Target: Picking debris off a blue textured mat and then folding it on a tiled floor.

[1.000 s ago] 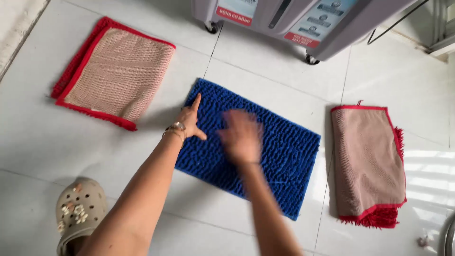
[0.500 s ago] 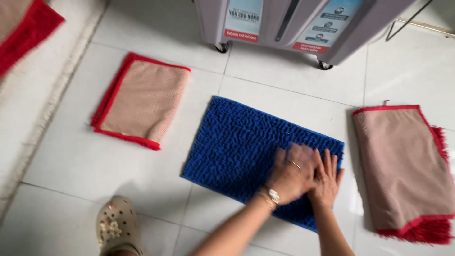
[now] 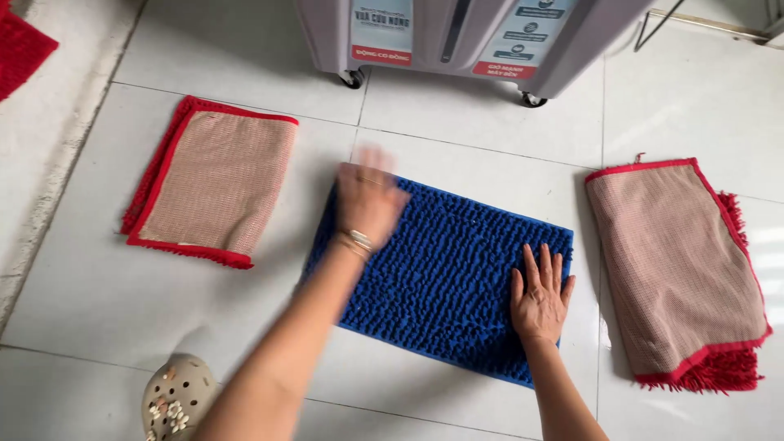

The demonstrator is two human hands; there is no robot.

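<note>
Nearest the camera, a beige clog (image 3: pixel 173 398) is showing at the bottom edge on the tile floor (image 3: pixel 98 310), with both forearms reaching out past it. Right hand (image 3: pixel 540 294) is lying flat, fingers spread, palm down on the near right part of the blue mat (image 3: pixel 445 273), pressing and gripping nothing. Left hand (image 3: pixel 366 198) is blurred over the mat's far left corner, a bracelet on the wrist; it is looking open, fingers loose, and nothing is showing held in it, though whether it is touching the pile I cannot tell. The blue mat is lying shaggy side up in the middle of the floor, spread out full and looking mostly flat, slightly skewed to the tile lines; judging by this, the laying out is looking mostly done and only smoothing of the far left corner seems left. Left of it, well apart, a red mat (image 3: pixel 214 184) is lying backing side up, beige mesh with red trim. Right of it, near but not touching, a second red mat (image 3: pixel 679 265) is lying the same way, red fringe showing at its near edge. Farther back, a grey wheeled appliance (image 3: pixel 457 37) is standing on castors, and a red shaggy piece (image 3: pixel 20 45) is peeking in at far left.
</note>
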